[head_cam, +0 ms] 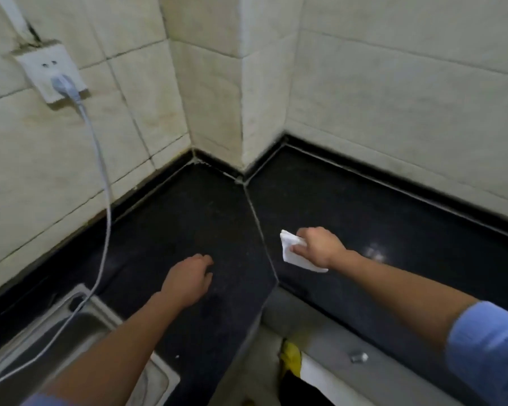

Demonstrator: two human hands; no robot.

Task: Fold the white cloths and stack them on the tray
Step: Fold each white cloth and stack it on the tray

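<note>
We seem to be between folding and stacking: our right hand grips a small folded white cloth low over the black speckled stone worktop, our left hand hangs relaxed and empty, and the next move calls for finding the tray, which we cannot see.

Kitchen corner. A black speckled stone countertop runs along two walls, its two slabs meeting at a diagonal seam in the corner; a low black upstand edges it against the wall. A steel sink is set into the counter at lower left. The walls carry large cream tiles with dark, stained grout. A white socket holds a grey plug; its cable hangs across the sink. Below the counter edge, a small metal handle shows on a pale front.
</note>
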